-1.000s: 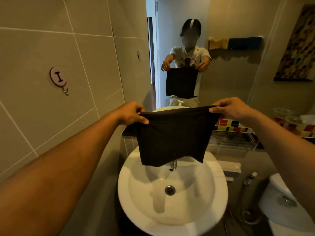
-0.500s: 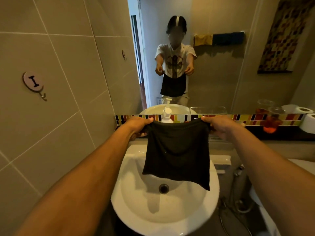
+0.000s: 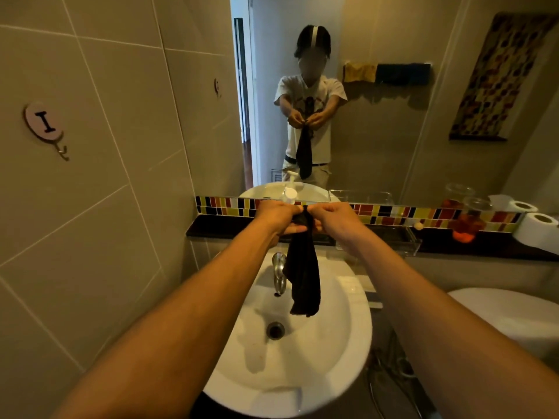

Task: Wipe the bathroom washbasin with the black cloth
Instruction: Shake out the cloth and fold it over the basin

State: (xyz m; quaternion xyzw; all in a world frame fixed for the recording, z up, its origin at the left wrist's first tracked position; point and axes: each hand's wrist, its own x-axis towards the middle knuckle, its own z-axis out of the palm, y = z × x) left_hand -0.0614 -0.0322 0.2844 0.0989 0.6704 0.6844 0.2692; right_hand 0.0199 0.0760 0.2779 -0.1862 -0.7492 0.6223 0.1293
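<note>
The black cloth point(image 3: 304, 279) hangs folded in a narrow strip above the white round washbasin point(image 3: 341, 337), its lower end over the bowl near the drain point(image 3: 275, 330). My left hand point(image 3: 276, 217) and my right hand point(image 3: 335, 218) are close together above the basin's back edge, both pinching the cloth's top. The chrome tap point(image 3: 279, 273) stands just left of the hanging cloth.
A grey tiled wall with a hook point(image 3: 45, 127) is on the left. A dark ledge point(image 3: 484, 246) behind the basin holds a soap pump point(image 3: 290, 195), a clear tray point(image 3: 393, 237), jars and toilet rolls point(image 3: 537, 229). A white toilet point(image 3: 508, 322) sits at right. The mirror shows a person.
My hands have come together, bringing the cloth's two top corners side by side. The cloth went from spread flat to folded and hanging narrow. The view has tilted down.
</note>
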